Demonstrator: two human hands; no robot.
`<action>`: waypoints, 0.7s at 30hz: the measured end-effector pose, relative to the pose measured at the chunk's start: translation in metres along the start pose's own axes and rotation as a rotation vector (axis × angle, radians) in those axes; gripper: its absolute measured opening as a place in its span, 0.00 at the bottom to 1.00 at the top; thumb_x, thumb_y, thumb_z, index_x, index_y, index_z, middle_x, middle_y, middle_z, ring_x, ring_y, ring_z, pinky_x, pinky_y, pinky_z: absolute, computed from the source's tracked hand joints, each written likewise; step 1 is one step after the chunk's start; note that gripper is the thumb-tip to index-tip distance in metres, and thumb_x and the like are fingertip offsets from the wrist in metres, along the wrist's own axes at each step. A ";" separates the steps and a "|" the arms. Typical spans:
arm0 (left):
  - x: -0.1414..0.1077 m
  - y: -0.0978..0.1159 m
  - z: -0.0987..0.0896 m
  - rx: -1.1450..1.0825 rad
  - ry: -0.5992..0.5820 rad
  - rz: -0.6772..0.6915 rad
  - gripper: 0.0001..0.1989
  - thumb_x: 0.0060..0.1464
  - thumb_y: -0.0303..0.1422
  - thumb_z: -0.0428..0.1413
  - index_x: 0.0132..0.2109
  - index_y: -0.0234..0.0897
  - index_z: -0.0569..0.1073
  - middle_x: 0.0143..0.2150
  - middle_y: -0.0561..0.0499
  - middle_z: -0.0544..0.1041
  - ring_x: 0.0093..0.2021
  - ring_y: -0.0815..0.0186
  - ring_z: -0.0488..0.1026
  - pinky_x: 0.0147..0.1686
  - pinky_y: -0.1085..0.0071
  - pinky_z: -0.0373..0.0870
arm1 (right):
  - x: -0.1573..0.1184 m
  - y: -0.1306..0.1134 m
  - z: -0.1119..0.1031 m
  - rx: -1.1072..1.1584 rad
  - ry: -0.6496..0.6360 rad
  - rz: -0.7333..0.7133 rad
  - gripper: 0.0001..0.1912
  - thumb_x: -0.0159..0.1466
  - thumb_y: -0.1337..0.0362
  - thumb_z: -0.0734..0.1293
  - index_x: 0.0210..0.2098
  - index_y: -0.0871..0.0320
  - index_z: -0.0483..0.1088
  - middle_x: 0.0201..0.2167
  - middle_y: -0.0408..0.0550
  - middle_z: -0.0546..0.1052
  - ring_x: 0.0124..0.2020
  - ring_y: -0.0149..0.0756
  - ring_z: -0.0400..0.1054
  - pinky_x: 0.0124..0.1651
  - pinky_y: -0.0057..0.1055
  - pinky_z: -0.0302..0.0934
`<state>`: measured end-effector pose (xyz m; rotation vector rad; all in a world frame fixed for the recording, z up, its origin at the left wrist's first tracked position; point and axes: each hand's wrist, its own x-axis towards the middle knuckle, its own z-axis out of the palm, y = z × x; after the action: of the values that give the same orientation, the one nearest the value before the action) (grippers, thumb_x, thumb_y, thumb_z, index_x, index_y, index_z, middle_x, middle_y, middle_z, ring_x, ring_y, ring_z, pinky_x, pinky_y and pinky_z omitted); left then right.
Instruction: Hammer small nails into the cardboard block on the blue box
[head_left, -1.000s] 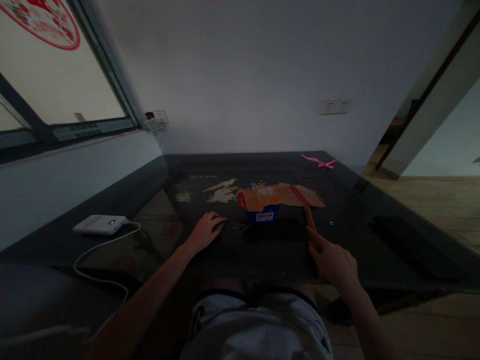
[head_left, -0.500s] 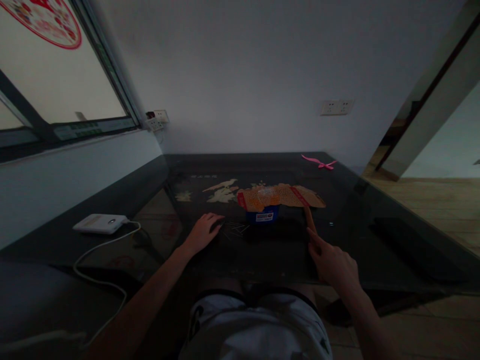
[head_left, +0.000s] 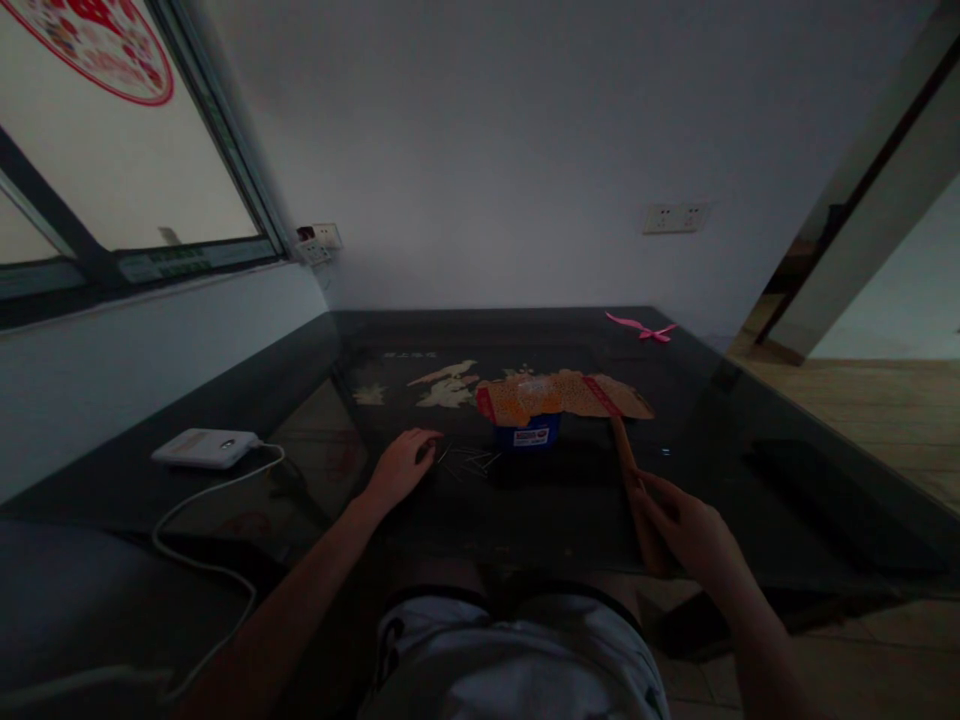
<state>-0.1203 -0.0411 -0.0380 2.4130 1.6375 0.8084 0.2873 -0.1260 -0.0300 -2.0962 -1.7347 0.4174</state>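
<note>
My left hand (head_left: 405, 465) rests on the dark tabletop with curved fingers, a gap showing between thumb and forefinger. Several loose thin nails (head_left: 469, 462) lie just beyond its fingertips. A long wooden handle (head_left: 636, 500) runs from the table's front edge up to a piece of printed brown cardboard (head_left: 577, 393); whatever is at its far end is hidden. The thumb and forefinger of my right hand (head_left: 686, 525) are closed at the handle's right side. Under the cardboard stands a small blue box (head_left: 529, 433) with a white label.
A white power bank (head_left: 204, 448) with a cable lies at the left. A pink ribbon (head_left: 641, 327) is near the far right corner, and a flat black object (head_left: 840, 500) lies at the right. Wall sockets (head_left: 673, 218) are behind the table (head_left: 480, 325).
My right hand has shifted to the right and drawn back, uncovering more of the wooden handle. My left hand has moved slightly, its fingers a little farther from the nails.
</note>
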 end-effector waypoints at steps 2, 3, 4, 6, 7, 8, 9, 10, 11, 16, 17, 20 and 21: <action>0.000 0.000 0.000 0.007 -0.003 -0.009 0.14 0.55 0.31 0.46 0.47 0.38 0.71 0.42 0.47 0.74 0.41 0.64 0.70 0.45 0.65 0.67 | -0.002 0.003 0.002 0.066 0.059 -0.019 0.25 0.62 0.50 0.55 0.52 0.54 0.69 0.33 0.50 0.79 0.32 0.42 0.73 0.31 0.31 0.62; 0.001 0.001 0.000 0.011 -0.004 -0.013 0.14 0.55 0.31 0.46 0.47 0.38 0.71 0.42 0.47 0.74 0.41 0.64 0.70 0.45 0.66 0.67 | -0.003 0.004 0.003 0.093 0.090 -0.027 0.24 0.62 0.50 0.56 0.51 0.54 0.70 0.33 0.50 0.79 0.31 0.41 0.73 0.31 0.31 0.62; 0.001 0.001 -0.001 0.013 -0.008 -0.016 0.15 0.55 0.31 0.46 0.48 0.38 0.70 0.42 0.47 0.74 0.41 0.64 0.71 0.44 0.66 0.67 | -0.004 0.005 0.003 0.114 0.116 -0.033 0.24 0.62 0.51 0.56 0.49 0.55 0.70 0.33 0.51 0.79 0.31 0.41 0.73 0.31 0.31 0.62; 0.003 0.002 -0.003 0.013 -0.030 -0.021 0.14 0.55 0.32 0.47 0.48 0.38 0.70 0.42 0.47 0.74 0.41 0.63 0.71 0.44 0.66 0.68 | -0.005 0.005 0.004 0.152 0.158 -0.054 0.23 0.62 0.52 0.56 0.47 0.57 0.72 0.34 0.51 0.79 0.31 0.41 0.73 0.31 0.31 0.62; 0.004 0.003 -0.004 0.013 -0.050 -0.025 0.14 0.55 0.32 0.47 0.47 0.38 0.71 0.42 0.47 0.74 0.41 0.63 0.71 0.43 0.67 0.68 | -0.006 0.005 0.004 0.168 0.173 -0.071 0.22 0.62 0.52 0.56 0.45 0.58 0.73 0.35 0.52 0.79 0.31 0.41 0.72 0.32 0.31 0.62; 0.007 0.004 -0.005 0.013 -0.074 -0.030 0.14 0.55 0.33 0.48 0.46 0.37 0.71 0.42 0.46 0.74 0.41 0.63 0.71 0.43 0.67 0.68 | -0.006 0.004 0.004 0.184 0.184 -0.091 0.22 0.62 0.52 0.56 0.43 0.59 0.73 0.35 0.52 0.79 0.32 0.42 0.72 0.32 0.31 0.62; 0.009 0.005 -0.007 0.017 -0.101 -0.037 0.13 0.54 0.33 0.48 0.45 0.37 0.72 0.41 0.46 0.74 0.41 0.63 0.71 0.42 0.68 0.68 | -0.006 0.004 0.003 0.199 0.192 -0.112 0.22 0.61 0.52 0.56 0.41 0.59 0.74 0.35 0.52 0.79 0.32 0.42 0.72 0.33 0.31 0.62; 0.012 0.005 -0.009 0.025 -0.129 -0.046 0.12 0.54 0.34 0.48 0.43 0.38 0.72 0.41 0.47 0.74 0.40 0.64 0.71 0.41 0.68 0.68 | -0.005 0.003 0.003 0.210 0.195 -0.131 0.21 0.61 0.52 0.57 0.40 0.59 0.74 0.35 0.53 0.79 0.32 0.42 0.72 0.33 0.32 0.62; 0.015 0.006 -0.011 0.039 -0.156 -0.060 0.12 0.54 0.35 0.48 0.42 0.38 0.73 0.39 0.47 0.74 0.39 0.64 0.72 0.39 0.69 0.68 | -0.004 0.002 0.003 0.214 0.195 -0.145 0.21 0.61 0.52 0.57 0.39 0.59 0.74 0.35 0.53 0.79 0.32 0.42 0.72 0.33 0.32 0.62; 0.033 0.013 -0.019 0.159 -0.312 -0.149 0.10 0.51 0.37 0.51 0.36 0.38 0.74 0.36 0.47 0.76 0.34 0.65 0.72 0.31 0.73 0.66 | 0.004 -0.001 0.003 0.196 0.176 -0.145 0.21 0.62 0.52 0.56 0.37 0.60 0.73 0.31 0.52 0.78 0.29 0.41 0.71 0.32 0.32 0.61; 0.035 0.016 -0.021 0.186 -0.344 -0.155 0.10 0.50 0.37 0.51 0.35 0.38 0.74 0.36 0.47 0.76 0.33 0.65 0.73 0.31 0.73 0.65 | 0.006 -0.002 0.003 0.196 0.178 -0.147 0.21 0.62 0.52 0.56 0.37 0.60 0.73 0.32 0.52 0.78 0.30 0.41 0.71 0.33 0.32 0.61; 0.041 0.027 -0.024 0.268 -0.404 -0.183 0.08 0.48 0.34 0.52 0.34 0.39 0.74 0.36 0.48 0.77 0.33 0.64 0.73 0.29 0.73 0.65 | 0.010 -0.003 0.004 0.198 0.190 -0.154 0.20 0.61 0.53 0.56 0.37 0.60 0.73 0.32 0.52 0.78 0.30 0.41 0.71 0.34 0.31 0.61; 0.043 0.030 -0.025 0.297 -0.411 -0.196 0.07 0.47 0.33 0.52 0.34 0.39 0.74 0.36 0.47 0.77 0.33 0.63 0.73 0.29 0.73 0.65 | 0.010 -0.003 0.004 0.197 0.189 -0.154 0.20 0.61 0.53 0.56 0.37 0.60 0.73 0.31 0.52 0.78 0.30 0.41 0.71 0.33 0.31 0.61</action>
<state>-0.0955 -0.0204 0.0101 2.3323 1.8750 0.0311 0.2850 -0.1152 -0.0322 -1.7896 -1.6583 0.3196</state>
